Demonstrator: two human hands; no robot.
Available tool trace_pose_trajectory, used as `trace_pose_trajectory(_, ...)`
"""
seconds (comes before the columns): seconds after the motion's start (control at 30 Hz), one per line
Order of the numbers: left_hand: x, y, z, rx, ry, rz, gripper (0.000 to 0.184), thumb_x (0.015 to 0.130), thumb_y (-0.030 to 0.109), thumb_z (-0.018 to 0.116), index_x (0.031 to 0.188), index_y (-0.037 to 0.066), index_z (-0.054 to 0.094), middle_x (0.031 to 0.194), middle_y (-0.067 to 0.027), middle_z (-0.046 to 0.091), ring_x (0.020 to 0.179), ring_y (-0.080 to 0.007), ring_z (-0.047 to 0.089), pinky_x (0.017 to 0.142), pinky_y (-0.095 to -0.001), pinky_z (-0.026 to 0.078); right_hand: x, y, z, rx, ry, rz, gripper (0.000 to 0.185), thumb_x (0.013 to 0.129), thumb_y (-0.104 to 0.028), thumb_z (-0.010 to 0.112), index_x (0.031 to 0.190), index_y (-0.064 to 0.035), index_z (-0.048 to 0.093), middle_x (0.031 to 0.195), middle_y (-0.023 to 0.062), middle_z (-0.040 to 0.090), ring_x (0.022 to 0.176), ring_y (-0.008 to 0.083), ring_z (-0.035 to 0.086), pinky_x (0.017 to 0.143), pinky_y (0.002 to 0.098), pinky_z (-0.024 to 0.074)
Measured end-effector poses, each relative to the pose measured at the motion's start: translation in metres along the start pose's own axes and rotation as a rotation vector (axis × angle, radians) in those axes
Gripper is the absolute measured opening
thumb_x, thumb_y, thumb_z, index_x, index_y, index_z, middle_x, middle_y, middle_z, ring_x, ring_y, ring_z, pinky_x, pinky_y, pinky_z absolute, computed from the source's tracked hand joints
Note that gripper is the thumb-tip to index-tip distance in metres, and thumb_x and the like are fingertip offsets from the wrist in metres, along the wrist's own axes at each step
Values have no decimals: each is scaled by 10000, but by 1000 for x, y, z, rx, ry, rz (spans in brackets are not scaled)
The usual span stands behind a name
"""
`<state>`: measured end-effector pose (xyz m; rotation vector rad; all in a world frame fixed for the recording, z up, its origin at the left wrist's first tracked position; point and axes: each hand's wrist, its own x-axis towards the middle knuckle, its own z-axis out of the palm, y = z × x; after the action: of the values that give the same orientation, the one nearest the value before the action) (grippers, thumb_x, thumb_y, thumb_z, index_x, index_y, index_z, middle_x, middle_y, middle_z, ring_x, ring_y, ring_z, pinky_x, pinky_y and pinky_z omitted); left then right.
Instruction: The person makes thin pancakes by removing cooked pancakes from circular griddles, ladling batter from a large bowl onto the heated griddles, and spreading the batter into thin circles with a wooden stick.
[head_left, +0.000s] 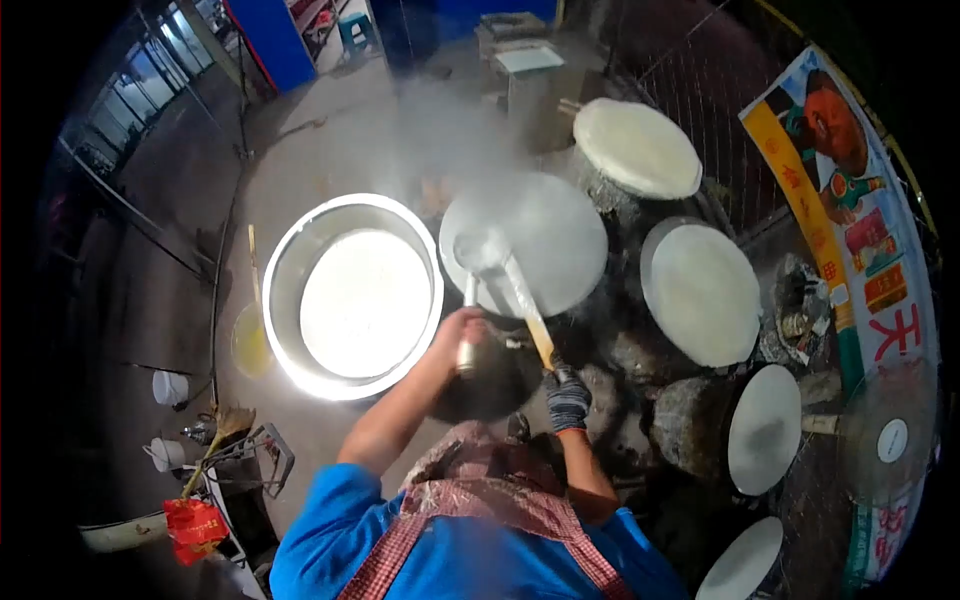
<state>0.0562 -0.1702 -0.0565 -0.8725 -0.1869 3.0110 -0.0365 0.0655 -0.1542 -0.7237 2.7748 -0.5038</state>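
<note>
Left hand (462, 330), ungloved, is wrapped around the handle of a ladle (481, 252) at the centre of the frame; the shaft runs upward, its bowl inside the steaming round pan (575, 225). Gloved right hand (567, 393), lower and to the right, is closed around a wooden-handled paddle (526, 297) that slants up and left, so the two tools converge near the pan's left side; how deep they sit is lost in steam. Just left of the pan, rim beside rim, stands a metal basin (287, 290) of white liquid (368, 300), nearer the left hand. Pale-topped round pans (702, 295) crowd the right edge; floor (300, 150) stretches across the upper left.
</note>
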Motion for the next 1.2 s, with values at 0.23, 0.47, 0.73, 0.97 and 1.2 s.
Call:
trace_pose_trajectory(0.23,-122,-25,-35,295,211,166,202,847,160,440,1022,257,413,527,12,331,355,-58,286,248,-159,209,-47,-17,-37,-171,259,-239,501,742,-340,568,1209,-205,445,740,104,561,581,278,528,523,394,417)
trace_pose_trajectory(0.47,-149,-20,-18,13,211,-136,373,864,304,415,574,92,317,408,25,254,296,-68,239,246,-198,212,-34,-42,-65,87,265,-125,401,742,-289,590,1103,-130,522,730,152,570,620,295,546,568,392,431)
trace_pose_trajectory(0.73,-133,-70,-69,-104,127,-250,278,835,238,457,616,97,360,500,19,330,346,-53,278,268,-182,217,-4,35,-51,-126,78,134,478,786,-410,469,1144,-94,466,793,148,602,642,300,572,572,421,442)
trace_pose_trajectory(0.97,-90,-158,-62,-311,129,-180,301,829,225,411,560,117,330,436,26,301,331,-65,284,294,-197,272,32,182,-124,-126,-17,167,449,714,-379,556,1054,-89,505,947,193,547,858,352,530,733,440,424)
trace_pose_trajectory(1.2,-76,-197,-39,-298,192,-27,293,838,210,402,573,94,357,425,5,290,312,-84,267,282,-201,258,109,239,-160,-331,-22,-205,427,772,-175,406,1192,-100,424,1171,192,436,1000,333,488,831,471,373)
